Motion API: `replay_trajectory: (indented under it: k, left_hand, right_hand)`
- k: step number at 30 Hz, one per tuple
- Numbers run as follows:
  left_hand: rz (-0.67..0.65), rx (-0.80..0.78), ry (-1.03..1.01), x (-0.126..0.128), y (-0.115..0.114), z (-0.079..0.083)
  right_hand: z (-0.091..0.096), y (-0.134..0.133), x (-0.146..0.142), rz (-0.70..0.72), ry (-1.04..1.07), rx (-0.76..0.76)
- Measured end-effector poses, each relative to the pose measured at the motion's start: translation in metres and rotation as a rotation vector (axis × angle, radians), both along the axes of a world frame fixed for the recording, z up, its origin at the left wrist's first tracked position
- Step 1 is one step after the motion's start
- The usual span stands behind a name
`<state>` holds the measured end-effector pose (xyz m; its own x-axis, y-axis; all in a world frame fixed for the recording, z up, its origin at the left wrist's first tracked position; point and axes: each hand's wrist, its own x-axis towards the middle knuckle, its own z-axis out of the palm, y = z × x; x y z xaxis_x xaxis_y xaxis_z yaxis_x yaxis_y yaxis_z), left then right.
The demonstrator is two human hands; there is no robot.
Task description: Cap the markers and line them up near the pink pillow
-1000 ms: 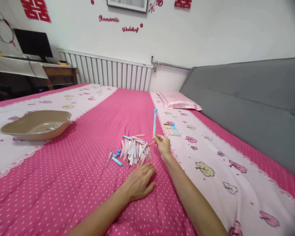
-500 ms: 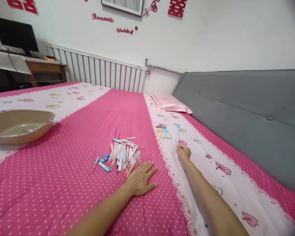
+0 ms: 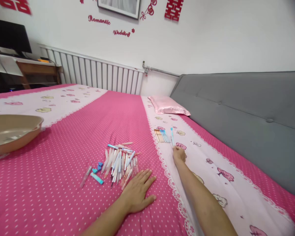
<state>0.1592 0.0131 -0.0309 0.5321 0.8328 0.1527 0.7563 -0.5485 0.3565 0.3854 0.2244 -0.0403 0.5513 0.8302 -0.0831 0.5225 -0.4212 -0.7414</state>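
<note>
A: The blue pen sits pinched in the right hand, its tip pointing to twelve o'clock, just beside the row of sorted pens on the pale strip of the bed.

B: Is the grip firm?

A: The fingers are closed around its lower end. To do it well, I'd judge, lower the pen flat and parallel to the row, at the row's three o'clock edge, and let go only once it lies along the sheet, so it doesn't roll.

B: And the other hand?

A: The left hand lies open, palm down on the pink sheet, holding nothing. The loose pile of pens is at its eleven o'clock, nearly touching the fingertips. The held pen is at its one o'clock, well apart.
</note>
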Motion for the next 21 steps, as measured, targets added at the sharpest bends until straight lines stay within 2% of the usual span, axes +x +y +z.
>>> replay_trajectory:
  k: [6, 16, 21]
  left_hand:
    - [0.0, -0.035, 0.01, -0.001, 0.0, -0.003]
    - [-0.011, 0.051, -0.04, -0.003, -0.001, -0.007]
    - [-0.022, 0.045, -0.036, -0.003, -0.002, -0.008]
  right_hand:
    - [-0.005, 0.018, -0.003, -0.047, -0.029, -0.016]
    - [-0.003, 0.035, -0.005, -0.077, -0.037, -0.039]
    - [-0.003, 0.042, -0.005, -0.064, -0.039, -0.042]
